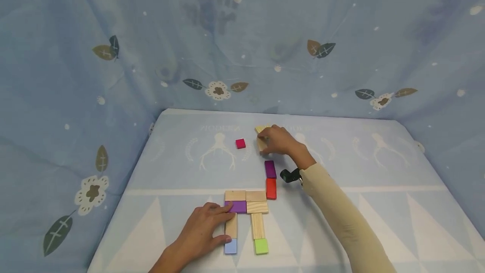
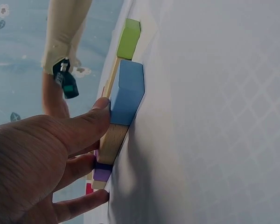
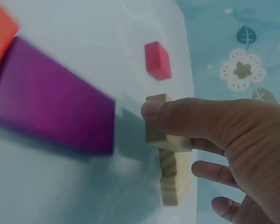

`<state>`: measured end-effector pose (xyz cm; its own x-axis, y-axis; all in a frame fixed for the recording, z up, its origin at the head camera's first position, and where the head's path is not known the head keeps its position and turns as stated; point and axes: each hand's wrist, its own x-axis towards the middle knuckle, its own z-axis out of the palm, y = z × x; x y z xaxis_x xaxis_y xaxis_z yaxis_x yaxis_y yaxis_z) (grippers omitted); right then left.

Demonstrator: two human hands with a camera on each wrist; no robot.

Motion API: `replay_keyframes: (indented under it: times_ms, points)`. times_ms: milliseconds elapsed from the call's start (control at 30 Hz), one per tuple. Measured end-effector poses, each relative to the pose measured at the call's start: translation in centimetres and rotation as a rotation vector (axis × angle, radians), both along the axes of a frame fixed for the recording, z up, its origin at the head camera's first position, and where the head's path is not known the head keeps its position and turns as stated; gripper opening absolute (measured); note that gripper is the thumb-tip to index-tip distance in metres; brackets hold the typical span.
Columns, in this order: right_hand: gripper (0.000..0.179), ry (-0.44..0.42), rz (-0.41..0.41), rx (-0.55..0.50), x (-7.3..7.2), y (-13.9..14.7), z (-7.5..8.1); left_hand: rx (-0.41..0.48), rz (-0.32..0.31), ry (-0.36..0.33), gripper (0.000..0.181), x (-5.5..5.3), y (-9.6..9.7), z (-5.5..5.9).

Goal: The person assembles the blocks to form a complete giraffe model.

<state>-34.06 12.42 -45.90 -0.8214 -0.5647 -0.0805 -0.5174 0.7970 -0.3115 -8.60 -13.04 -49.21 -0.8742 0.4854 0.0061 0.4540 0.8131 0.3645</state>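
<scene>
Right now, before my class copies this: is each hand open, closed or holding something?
Left hand: open, touching the light blue block.
Right hand: closed, pinching a plain wooden block.

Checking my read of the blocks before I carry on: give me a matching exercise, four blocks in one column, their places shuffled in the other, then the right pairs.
Blocks
1. Small crimson block
2. Red block
3. Light green block
4. One plain wooden block

Places
A. End to end with the farther purple block
B. Pinched in the right hand
C. Apart, touching no other block
D. Across a gap to the right of the light blue block, in the head view

Pairs: 1-C, 2-A, 3-D, 4-B
</scene>
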Motion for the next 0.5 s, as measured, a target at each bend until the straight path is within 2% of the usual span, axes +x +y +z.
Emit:
replay_keyframes:
  times_ms: [200, 333, 500]
  points:
    - [0.06, -0.044, -0.006, 0.016, 0.3, 0.8, -0.1, 0.014, 0.002, 0.003, 0.057, 0.0, -0.2, -0.1]
    - [0.06, -0.096, -0.04, 0.027, 0.4, 1.1, 0.0, 0.013, 0.006, -0.006, 0.057, 0.0, -0.1, -0.1]
    - [0.047, -0.12, -0.059, -0.01, 0.3, 1.3, -0.1, 0.014, 0.009, -0.009, 0.057, 0.1, -0.1, 0.1]
